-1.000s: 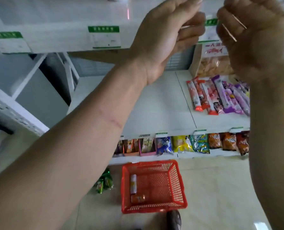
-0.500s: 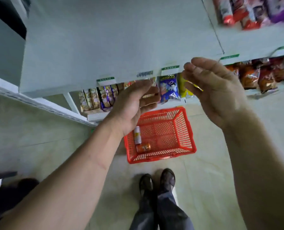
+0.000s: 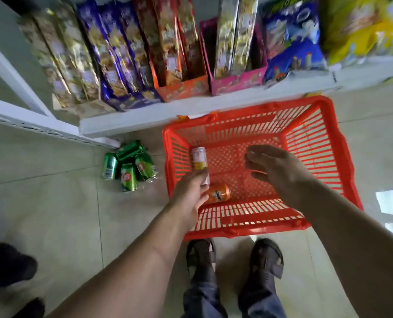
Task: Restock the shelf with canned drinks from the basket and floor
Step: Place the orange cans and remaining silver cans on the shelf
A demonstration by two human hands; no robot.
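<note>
A: Pickup is where we judge ourselves to be. Our left hand [image 3: 191, 191] is down inside the red plastic basket [image 3: 323, 157], its grip at the near end of the slim pink-and-yellow can [image 3: 199, 158]. The fingertips hide behind the knuckles, so we cannot tell whether the grip has closed round it or merely touches it.

B: And our right hand [image 3: 275, 171]?

A: It hovers over the basket's middle with its grip spread and fingers relaxed, holding nothing. The stubby orange can [image 3: 219, 193] lies on its side just beside the left hand, near the front wall.

B: So what does the next move call for?

A: We would close the left grip round the slim can, send the right across for the orange one, then lift both to the shelf [image 3: 145, 115]. Four green cans [image 3: 129, 167] wait in a loose heap on the floor [image 3: 41, 191], just left of the basket, so the task seems far from done.

B: How will they handle?

A: The cans are smooth, round metal, likely to roll on the basket's lattice floor. The basket is stiff, slotted plastic; the floor is glossy pale tile. On the low white shelf stand crinkly foil snack packets [image 3: 113, 53] and cardboard display boxes [image 3: 239, 81].
</note>
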